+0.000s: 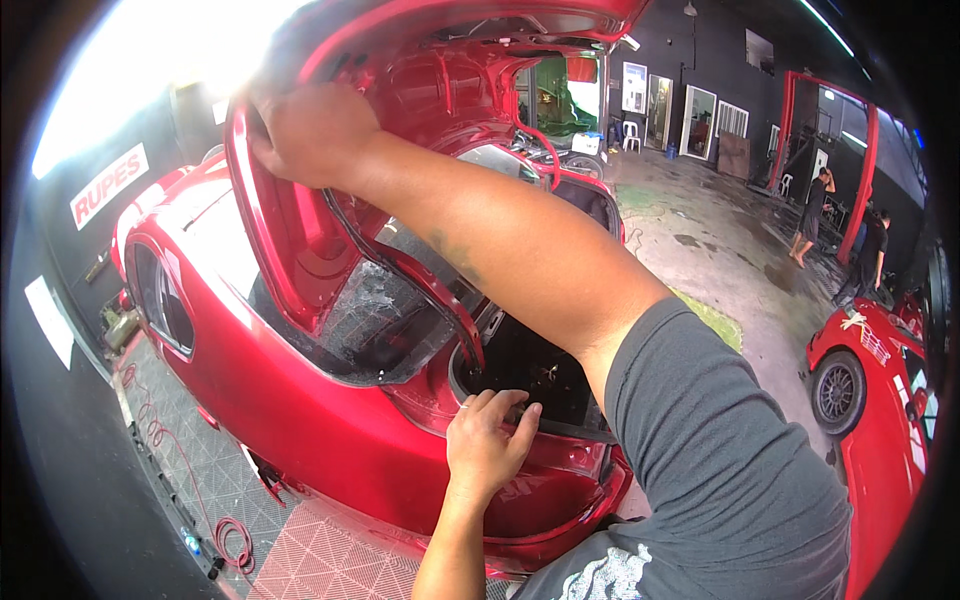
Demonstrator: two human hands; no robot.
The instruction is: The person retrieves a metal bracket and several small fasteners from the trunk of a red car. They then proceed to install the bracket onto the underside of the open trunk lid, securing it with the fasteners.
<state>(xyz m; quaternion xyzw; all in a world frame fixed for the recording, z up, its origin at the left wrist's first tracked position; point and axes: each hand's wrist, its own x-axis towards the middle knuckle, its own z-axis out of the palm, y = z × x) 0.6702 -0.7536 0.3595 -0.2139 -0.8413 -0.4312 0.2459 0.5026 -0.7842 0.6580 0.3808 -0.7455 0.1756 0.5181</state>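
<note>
A red car point(290, 420) stands before me with its trunk lid point(285, 235) raised. My right arm crosses over the trunk, and my right hand point(318, 135) is closed round the lid's edge at upper left. Below it, my left hand point(485, 440) rests at the rim of the dark trunk opening point(535, 360), its fingers curled and thumb bent toward them. Something dark shows between thumb and fingers, too hidden to name. Close to those fingertips ends a curved lid hinge arm point(440, 295). The rear window point(375, 310) looks dusty or streaked.
Another red car point(870, 400) with tape strips stands at right. Two people point(815, 215) are near a red lift post point(868, 180). A red hose point(232, 545) coils on the tiled floor at lower left. A white stool point(631, 135) stands far back.
</note>
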